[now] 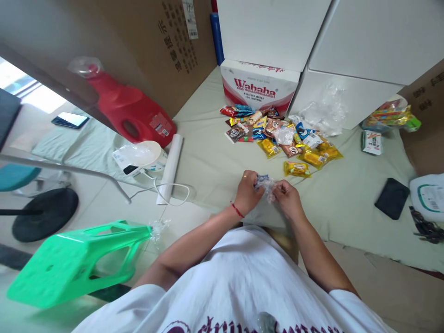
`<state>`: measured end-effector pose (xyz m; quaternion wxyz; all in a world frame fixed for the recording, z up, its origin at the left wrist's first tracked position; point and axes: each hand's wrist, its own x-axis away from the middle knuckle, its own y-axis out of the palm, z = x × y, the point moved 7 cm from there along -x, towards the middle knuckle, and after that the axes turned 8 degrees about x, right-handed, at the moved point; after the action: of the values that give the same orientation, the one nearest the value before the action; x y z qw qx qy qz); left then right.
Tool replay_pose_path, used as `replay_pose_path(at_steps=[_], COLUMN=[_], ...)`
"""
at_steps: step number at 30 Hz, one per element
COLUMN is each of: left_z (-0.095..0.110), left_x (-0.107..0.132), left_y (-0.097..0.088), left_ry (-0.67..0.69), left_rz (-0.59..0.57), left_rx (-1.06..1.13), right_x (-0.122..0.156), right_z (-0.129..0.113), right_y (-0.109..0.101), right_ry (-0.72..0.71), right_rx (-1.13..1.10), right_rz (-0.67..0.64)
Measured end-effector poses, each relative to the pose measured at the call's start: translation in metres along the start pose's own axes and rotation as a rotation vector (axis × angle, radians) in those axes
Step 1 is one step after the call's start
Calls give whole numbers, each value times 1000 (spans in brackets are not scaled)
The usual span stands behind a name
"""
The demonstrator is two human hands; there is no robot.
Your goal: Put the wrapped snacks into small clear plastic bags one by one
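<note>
Both hands meet above a pale green sheet [215, 166]. My left hand [247, 193], with a red string at the wrist, pinches a small clear plastic wrapper with blue print [265, 184]. My right hand [287, 196] grips the wrapper's other side, fingers closed on the crinkled plastic. A heap of snack packets [277, 136], yellow, brown, red and blue, lies on the sheet just beyond the hands.
A Wahaha water carton [258, 85] and white boxes [350, 51] stand at the back. A red jug [133, 113], a white device [138, 157], a paper roll [169, 169] and a green stool [74, 261] are on the left. A black pad [391, 198] lies right.
</note>
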<state>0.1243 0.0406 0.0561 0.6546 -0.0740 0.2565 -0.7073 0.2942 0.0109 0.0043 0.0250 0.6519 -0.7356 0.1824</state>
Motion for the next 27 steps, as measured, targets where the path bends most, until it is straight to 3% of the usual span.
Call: replay_pose_path(at_steps=[4,7,10,13,15,17,18,20,23,25,27], left_z=[12,14,10,-1,-8,-16,-21,-35,-63,-83,-94], left_x=[11,23,32,29,23,15,12,8,11,15,20], left_y=[18,30,35,26,12,-7,-19,-47,-86,-96,-93], left_ry=[208,251,138,-67,-141,-134,-108,-42,22,-4,-10], left_rz=[-54,-180,-299,-192,-91,-37,-25,37,159,157,110], left_rx=[-174,-133,83,271,312,288,252,133,-159,-292,-366], right_x=[8,13,14,16,17,13,9,-3,-25,-46,-65], right_z=[-9,-10,-5,4,11,18,22,31,43,40,25], right_y=[28,43,44,38,24,-10,-37,-110,-238,-305,-348], right_ry=[29,54,30,-28,-70,-103,-118,-147,-180,-177,-251], right_rx=[-286,-370,-319,-146,-70,-72,-91,-149,-210,-71,96], right_rz=[-31,-92,-91,-55,10,142,241,501,900,1000,1007])
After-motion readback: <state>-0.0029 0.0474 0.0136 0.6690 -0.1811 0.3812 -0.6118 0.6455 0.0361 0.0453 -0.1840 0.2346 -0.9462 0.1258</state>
